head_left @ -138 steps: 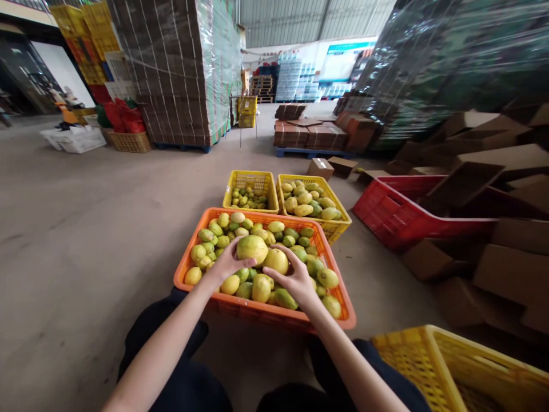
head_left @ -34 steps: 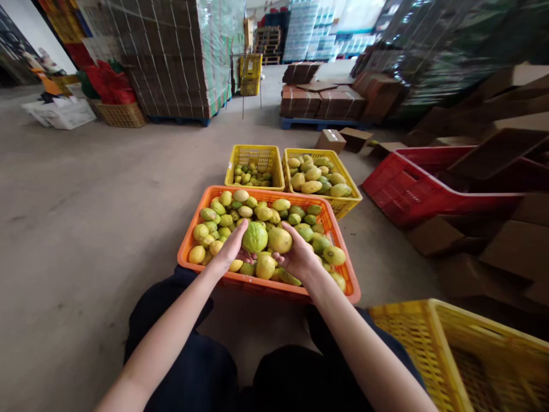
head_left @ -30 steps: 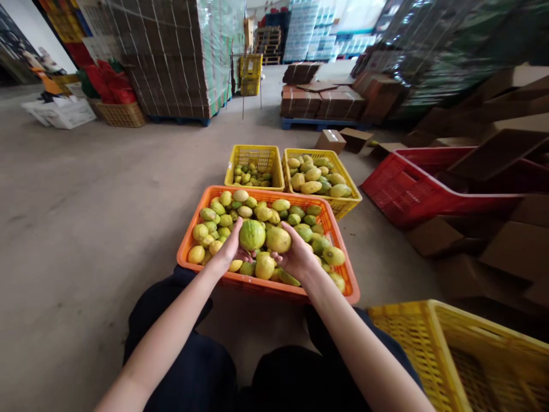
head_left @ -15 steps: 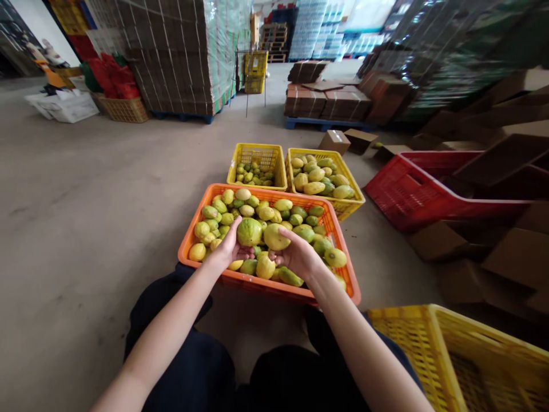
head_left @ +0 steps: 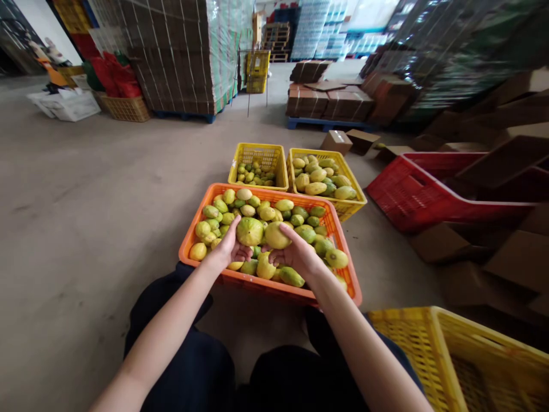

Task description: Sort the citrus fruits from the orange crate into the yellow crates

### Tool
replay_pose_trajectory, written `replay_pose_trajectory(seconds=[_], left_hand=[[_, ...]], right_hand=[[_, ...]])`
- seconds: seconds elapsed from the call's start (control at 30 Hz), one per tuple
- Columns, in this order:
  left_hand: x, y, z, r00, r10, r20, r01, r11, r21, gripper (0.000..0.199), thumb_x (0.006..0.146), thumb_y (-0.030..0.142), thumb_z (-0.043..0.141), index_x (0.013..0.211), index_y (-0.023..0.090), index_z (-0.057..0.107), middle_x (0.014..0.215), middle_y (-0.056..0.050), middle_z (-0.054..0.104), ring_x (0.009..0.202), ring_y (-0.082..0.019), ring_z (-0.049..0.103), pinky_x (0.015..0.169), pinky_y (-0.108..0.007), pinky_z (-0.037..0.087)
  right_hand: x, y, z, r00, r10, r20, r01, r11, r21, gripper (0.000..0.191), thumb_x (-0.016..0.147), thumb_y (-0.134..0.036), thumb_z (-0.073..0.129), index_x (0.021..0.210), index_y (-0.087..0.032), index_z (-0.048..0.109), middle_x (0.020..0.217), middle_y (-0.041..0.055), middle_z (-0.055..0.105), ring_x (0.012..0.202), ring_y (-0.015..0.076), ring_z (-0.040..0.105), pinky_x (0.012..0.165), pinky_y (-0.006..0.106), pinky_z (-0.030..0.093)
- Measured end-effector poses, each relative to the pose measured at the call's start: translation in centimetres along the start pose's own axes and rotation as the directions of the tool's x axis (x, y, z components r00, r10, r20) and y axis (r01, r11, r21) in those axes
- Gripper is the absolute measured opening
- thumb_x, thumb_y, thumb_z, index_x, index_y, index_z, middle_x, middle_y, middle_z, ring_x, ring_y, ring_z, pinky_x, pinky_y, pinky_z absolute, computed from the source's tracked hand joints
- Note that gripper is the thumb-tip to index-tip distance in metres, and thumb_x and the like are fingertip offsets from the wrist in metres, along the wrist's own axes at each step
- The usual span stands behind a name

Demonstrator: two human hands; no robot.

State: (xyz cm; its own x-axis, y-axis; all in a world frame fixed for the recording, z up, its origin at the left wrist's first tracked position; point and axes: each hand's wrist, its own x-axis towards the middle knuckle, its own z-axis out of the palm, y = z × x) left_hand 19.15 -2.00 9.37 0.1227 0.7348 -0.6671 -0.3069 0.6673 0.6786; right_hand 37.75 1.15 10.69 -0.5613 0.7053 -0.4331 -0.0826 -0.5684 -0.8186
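Note:
My left hand (head_left: 232,247) is closed around a green-yellow fruit (head_left: 250,232), its thumb on the fruit's upper left side. Beside it, my right hand (head_left: 295,252) grips a paler yellow fruit (head_left: 278,235), with the thumb on top. The two held fruits are side by side, very close together, above an orange crate (head_left: 348,273). Many green and yellow fruits (head_left: 291,277) fill that crate, and some of them are hidden under my hands.
Behind the orange crate stand a yellow crate (head_left: 231,171) with small fruits and another yellow crate (head_left: 359,201) with larger ones. A red crate (head_left: 397,200) and cardboard boxes lie right. A yellow crate (head_left: 435,343) is at lower right.
Both hands still hold the same fruits in nearly the same place. The fingers of my right hand have shifted slightly left beneath its fruit, and the view has moved very slightly.

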Motion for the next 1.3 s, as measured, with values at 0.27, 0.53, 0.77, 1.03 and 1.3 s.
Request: replay_pose_trajectory(seconds=[0.27,0.53,0.77,1.03,1.3], left_hand=[[-0.4,-0.2,-0.3,0.991,0.125,-0.055,-0.118,0.985,0.127,0.071,0.098,0.069,0.026,0.105,0.017,0.073,0.048,-0.003,0.057,0.041,-0.014,0.053,0.036,-0.021,0.035],[-0.8,0.5,-0.3,0.975,0.218,-0.041,-0.22,0.974,-0.055,0.056,0.091,0.067,0.051,0.116,0.02,0.067,0.081,-0.007,0.072,0.077,-0.022,0.072,0.052,-0.024,0.056],[-1.4,0.1,-0.6,0.921,0.369,0.122,-0.376,0.926,0.039,0.047,0.079,0.052,0.078,0.105,0.014,0.068,0.089,-0.008,0.073,0.087,-0.025,0.071,0.081,-0.037,0.06],[-1.5,-0.2,-0.8,0.946,0.285,0.151,-0.31,0.933,0.182,0.038,0.087,0.049,0.066,0.087,0.012,0.07,0.077,-0.008,0.069,0.083,-0.024,0.071,0.074,-0.033,0.059],[-0.7,-0.8,-0.4,0.807,0.59,0.039,-0.563,0.746,0.357,0.056,0.062,0.051,0.089,0.102,0.02,0.064,0.095,-0.005,0.07,0.089,-0.023,0.069,0.079,-0.034,0.058]], right_hand=[[-0.8,-0.2,-0.2,0.997,0.055,0.048,-0.054,0.998,-0.04,0.049,0.1,-0.05,0.044,0.077,-0.013,0.066,0.069,0.0115,0.072,0.052,0.0152,0.062,0.053,0.025,0.049],[-0.7,0.6,0.1,0.99,0.062,0.126,-0.06,0.998,-0.027,0.046,0.092,-0.059,0.056,0.076,-0.017,0.065,0.067,0.0091,0.073,0.051,0.0163,0.063,0.052,0.026,0.051],[0.1,0.3,-0.3,0.995,0.054,0.086,-0.06,0.996,0.063,0.046,0.094,-0.056,0.053,0.079,-0.014,0.068,0.07,0.01,0.073,0.052,0.0149,0.065,0.052,0.023,0.052],[-0.3,0.3,-0.7,0.999,0.032,0.03,-0.033,0.999,0.027,0.039,0.091,-0.052,0.055,0.076,-0.017,0.066,0.067,0.0073,0.072,0.054,0.0167,0.062,0.053,0.027,0.051],[-0.4,0.1,-0.8,0.989,-0.14,-0.052,0.14,0.99,0.006,0.032,0.082,-0.049,0.071,0.088,-0.019,0.064,0.072,0.0048,0.07,0.054,0.015,0.059,0.05,0.026,0.049]])
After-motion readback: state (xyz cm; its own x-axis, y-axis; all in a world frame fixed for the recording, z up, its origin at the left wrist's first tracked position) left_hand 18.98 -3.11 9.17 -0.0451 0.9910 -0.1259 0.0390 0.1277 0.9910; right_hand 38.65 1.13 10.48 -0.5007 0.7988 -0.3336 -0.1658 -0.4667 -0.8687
